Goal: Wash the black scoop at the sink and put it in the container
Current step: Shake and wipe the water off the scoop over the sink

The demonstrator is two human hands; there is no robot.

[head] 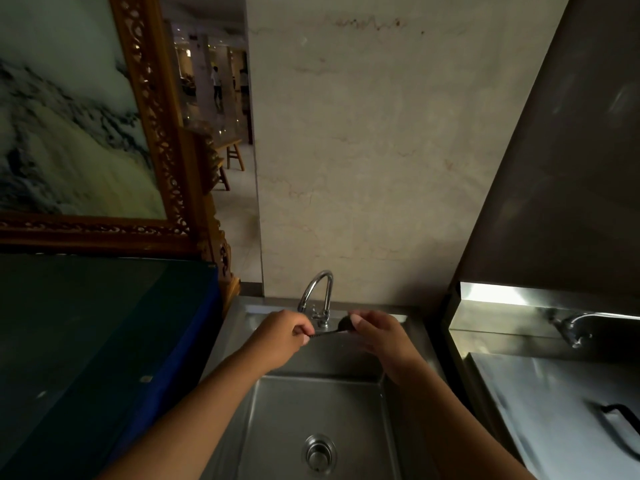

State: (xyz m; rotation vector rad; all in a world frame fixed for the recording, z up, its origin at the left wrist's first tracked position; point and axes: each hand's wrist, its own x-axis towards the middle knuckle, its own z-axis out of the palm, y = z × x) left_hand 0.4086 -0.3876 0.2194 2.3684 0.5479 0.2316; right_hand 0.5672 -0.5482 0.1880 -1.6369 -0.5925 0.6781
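I hold a small black scoop (337,328) level over the steel sink (318,410), just in front of the chrome tap (317,292). My left hand (280,336) pinches the thin handle at its left end. My right hand (379,336) has its thumb and fingers around the round bowl of the scoop, which is partly hidden by them. No water is visibly running from the tap. No container can be picked out with certainty.
The sink drain (318,453) lies at the bottom centre. A dark blue-edged glass-topped counter (104,341) stands to the left. To the right is a steel unit (554,393) with a black handle (620,424) and a second tap (571,327). A marble wall rises behind.
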